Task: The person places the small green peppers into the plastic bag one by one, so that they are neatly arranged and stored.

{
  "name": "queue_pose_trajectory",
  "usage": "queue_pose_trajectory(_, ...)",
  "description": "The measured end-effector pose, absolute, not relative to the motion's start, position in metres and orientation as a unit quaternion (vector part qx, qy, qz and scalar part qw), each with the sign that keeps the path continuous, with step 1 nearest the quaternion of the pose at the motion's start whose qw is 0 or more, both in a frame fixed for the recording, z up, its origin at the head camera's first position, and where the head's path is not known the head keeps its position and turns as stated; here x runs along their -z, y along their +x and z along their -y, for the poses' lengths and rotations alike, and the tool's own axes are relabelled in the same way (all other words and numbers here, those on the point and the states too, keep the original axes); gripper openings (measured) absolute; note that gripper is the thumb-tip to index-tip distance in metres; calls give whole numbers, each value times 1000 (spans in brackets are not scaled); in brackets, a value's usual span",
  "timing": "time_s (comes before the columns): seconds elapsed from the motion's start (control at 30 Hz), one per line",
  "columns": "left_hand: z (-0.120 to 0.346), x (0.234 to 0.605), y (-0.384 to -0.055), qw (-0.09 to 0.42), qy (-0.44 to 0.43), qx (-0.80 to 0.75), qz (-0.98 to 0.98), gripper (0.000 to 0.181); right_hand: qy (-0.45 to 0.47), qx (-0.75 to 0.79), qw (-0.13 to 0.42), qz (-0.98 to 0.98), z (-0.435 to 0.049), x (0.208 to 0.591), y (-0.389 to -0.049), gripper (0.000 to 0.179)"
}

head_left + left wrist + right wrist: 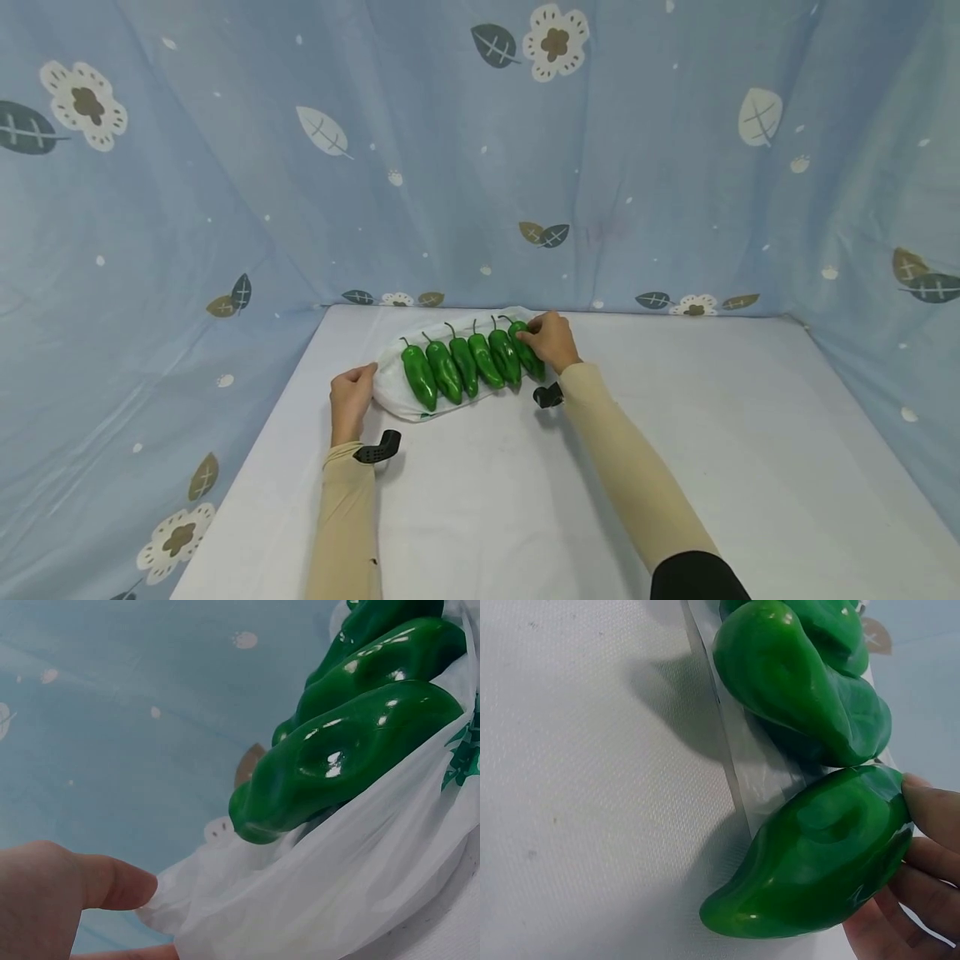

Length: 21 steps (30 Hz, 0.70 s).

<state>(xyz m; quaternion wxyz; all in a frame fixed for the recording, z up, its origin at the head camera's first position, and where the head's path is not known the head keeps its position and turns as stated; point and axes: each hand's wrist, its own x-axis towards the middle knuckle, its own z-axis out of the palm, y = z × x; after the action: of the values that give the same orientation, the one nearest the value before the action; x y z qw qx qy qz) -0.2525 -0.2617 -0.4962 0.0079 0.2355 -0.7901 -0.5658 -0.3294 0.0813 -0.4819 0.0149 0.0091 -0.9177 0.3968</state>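
Note:
Several glossy green peppers (463, 367) lie side by side in a slanting row on a thin white plastic bag (392, 392), their stems toward the back. My left hand (351, 402) pinches the bag's left edge between thumb and fingers. In the left wrist view the bag (315, 889) rises from those fingers beside the nearest pepper (345, 757). At the row's right end, my right hand (553, 340) grips the last pepper (817, 855) near its stem end. The right wrist view shows its pointed tip hanging free of the fingers, and the neighbouring pepper (802, 682) close by.
A white cloth covers the table (712, 433). Blue patterned curtain (450, 167) stands behind the table and along both sides, close behind the bag. Dark wrist-worn devices (379, 447) stick out from both forearms. Green print (463, 754) marks part of the bag.

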Motion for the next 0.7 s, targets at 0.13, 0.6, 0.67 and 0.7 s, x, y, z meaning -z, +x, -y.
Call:
queue_pose_trajectory(0.13, 261, 497, -254, 10, 236, 567, 789, 54, 8, -393, 16, 919, -82, 481, -329, 37)
queue_pose_trajectory(0.6, 261, 500, -258, 17, 236, 568, 788, 53, 14, -408, 19, 913, -86, 475, -330, 43)
queue_pose_trajectory(0.67, 262, 500, -258, 17, 237, 568, 788, 53, 16, -414, 24, 910, -88, 472, -329, 45)
queue_pose_trajectory(0.7, 262, 500, -258, 17, 238, 567, 788, 53, 19, -417, 27, 908, -88, 470, -329, 46)
